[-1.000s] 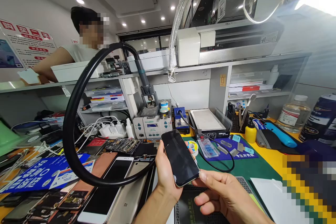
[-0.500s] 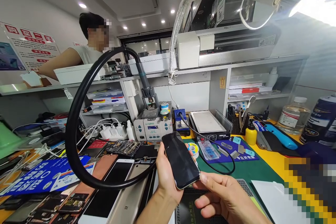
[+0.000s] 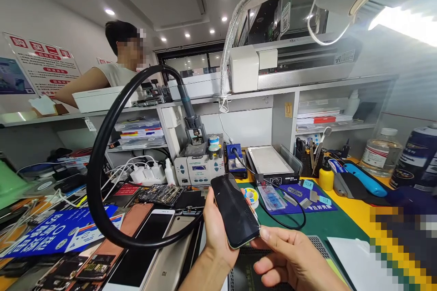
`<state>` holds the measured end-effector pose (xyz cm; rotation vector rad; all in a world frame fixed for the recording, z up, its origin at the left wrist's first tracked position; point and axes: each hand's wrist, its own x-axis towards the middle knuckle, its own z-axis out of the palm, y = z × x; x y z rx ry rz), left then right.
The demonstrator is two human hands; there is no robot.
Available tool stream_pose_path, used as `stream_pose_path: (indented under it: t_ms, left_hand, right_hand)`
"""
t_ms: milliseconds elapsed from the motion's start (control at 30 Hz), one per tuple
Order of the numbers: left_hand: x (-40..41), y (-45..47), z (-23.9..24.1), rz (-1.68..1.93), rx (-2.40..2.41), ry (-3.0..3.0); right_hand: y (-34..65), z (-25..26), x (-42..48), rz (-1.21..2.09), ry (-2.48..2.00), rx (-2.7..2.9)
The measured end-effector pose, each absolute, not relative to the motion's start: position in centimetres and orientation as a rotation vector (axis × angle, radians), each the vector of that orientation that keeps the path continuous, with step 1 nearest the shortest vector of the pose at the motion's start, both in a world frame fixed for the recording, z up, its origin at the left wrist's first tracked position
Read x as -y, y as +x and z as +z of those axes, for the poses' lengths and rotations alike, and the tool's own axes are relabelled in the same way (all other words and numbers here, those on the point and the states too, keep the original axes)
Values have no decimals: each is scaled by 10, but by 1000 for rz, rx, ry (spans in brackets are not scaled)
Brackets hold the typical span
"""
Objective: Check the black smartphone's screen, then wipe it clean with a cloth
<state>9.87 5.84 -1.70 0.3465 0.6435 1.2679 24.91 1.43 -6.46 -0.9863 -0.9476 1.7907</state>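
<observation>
A black-screened smartphone (image 3: 235,211) lies tilted in my left hand (image 3: 215,227), whose palm is under it with fingers wrapped round its sides. The screen is dark, with faint marks and reflections near its lower right. My right hand (image 3: 290,252) pinches the phone's lower right corner between thumb and forefinger, its other fingers curled below. Whether anything small sits in that pinch is hidden. Under the hands is a dark perforated plate (image 3: 251,266) on the green mat (image 3: 341,223).
A thick black hose (image 3: 94,182) loops left of my hands from the rework station (image 3: 200,170). Several phones, including a white one (image 3: 141,245), and circuit boards crowd the left. A soldering iron stand (image 3: 235,159), a solder spool (image 3: 251,196) and bottles stand behind. A person (image 3: 119,59) is beyond the shelf.
The view has shifted slightly. Both hands keep nearly the same hold on the phone, and faint dotted marks now show on the lower right of its screen.
</observation>
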Motion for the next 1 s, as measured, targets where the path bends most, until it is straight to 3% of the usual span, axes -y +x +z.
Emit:
stream_pose_path:
  t_ms: [1000]
  left_hand:
    - [-61,97,-19,1236,-534,342]
  right_hand:
    - [248,-70,-17,1790,-904,997]
